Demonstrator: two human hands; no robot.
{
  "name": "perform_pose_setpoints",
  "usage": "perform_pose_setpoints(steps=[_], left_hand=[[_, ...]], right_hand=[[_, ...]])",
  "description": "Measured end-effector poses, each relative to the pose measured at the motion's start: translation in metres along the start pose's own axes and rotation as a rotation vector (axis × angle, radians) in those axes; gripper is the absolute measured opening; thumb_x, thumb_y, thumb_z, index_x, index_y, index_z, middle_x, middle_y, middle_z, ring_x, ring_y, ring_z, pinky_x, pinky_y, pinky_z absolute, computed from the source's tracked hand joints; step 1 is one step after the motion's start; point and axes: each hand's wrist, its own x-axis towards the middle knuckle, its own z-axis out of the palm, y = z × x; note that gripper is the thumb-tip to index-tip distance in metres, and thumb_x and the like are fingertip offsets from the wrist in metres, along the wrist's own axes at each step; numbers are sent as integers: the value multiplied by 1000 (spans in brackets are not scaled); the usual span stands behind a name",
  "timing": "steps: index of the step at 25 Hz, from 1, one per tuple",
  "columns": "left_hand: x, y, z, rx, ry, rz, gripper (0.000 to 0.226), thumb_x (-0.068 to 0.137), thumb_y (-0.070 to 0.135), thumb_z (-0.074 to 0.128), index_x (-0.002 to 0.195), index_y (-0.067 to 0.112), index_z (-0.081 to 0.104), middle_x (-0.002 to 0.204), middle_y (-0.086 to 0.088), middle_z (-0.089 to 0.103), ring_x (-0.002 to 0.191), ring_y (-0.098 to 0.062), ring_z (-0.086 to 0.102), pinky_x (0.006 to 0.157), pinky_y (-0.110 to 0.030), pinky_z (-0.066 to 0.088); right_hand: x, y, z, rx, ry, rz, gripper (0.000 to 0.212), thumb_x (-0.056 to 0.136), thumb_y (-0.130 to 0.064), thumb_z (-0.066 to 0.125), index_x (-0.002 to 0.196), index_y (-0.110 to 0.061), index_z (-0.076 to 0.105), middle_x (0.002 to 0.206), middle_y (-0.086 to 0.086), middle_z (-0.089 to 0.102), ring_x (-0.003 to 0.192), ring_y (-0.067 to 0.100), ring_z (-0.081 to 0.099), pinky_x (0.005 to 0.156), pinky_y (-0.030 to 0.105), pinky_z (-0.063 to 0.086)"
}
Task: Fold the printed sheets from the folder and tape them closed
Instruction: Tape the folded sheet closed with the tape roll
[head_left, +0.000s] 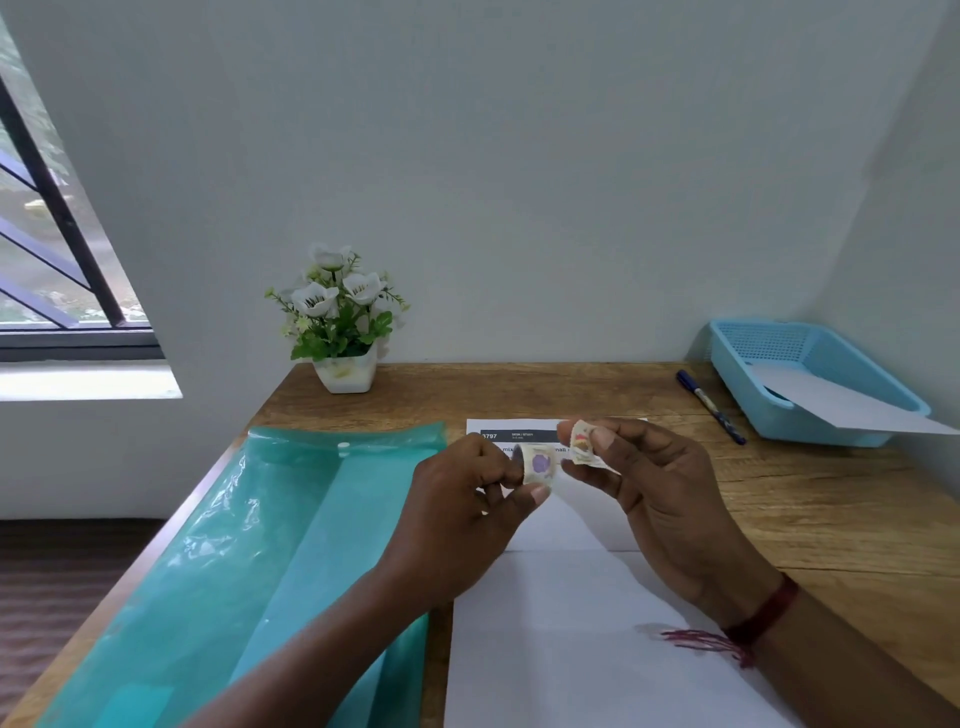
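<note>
A white printed sheet (561, 639) lies folded on the wooden desk in front of me, its dark printed header showing at the far end. Above it my left hand (467, 514) pinches a small roll of patterned tape (539, 464) between thumb and fingers. My right hand (654, 493) pinches the pulled-out end of the tape (582, 442) just to the right of the roll. A translucent green folder (249, 561) lies flat on the left half of the desk.
A potted plant with white flowers (340, 322) stands at the back of the desk (831, 519). A blue pen (710, 406) lies at the back right beside a light blue basket (748, 374) holding a white sheet (841, 402). A window is on the left.
</note>
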Motion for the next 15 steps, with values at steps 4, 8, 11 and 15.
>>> perform_pose_setpoints(steps=[4,8,11,15], left_hand=[[5,-4,-9,107,24,109,29,86,44,63,75,18,67,80,9,57,69,-11,58,55,-36,50],[16,-18,-23,236,169,-8,13,91,22,66,87,13,74,83,6,58,71,-11,55,60,-33,49],[27,-31,-28,379,248,-190,19,93,17,62,105,9,74,87,1,55,76,-16,51,66,-35,46],[46,-30,-33,629,140,-172,21,95,19,56,105,11,72,94,-5,59,73,-19,54,60,-27,38]], right_hand=[[1,-5,-4,-5,4,63,33,55,-32,89,76,-10,76,89,15,74,83,24,71,70,33,59],[4,-18,-12,-84,77,100,26,58,-21,81,80,-8,75,88,16,75,74,22,71,67,32,60],[10,-23,-24,-185,164,123,23,64,-18,80,84,-8,74,83,16,75,67,21,68,65,29,60],[18,-26,-38,-259,217,179,13,76,-7,77,89,-6,74,83,16,75,68,21,68,67,30,60]])
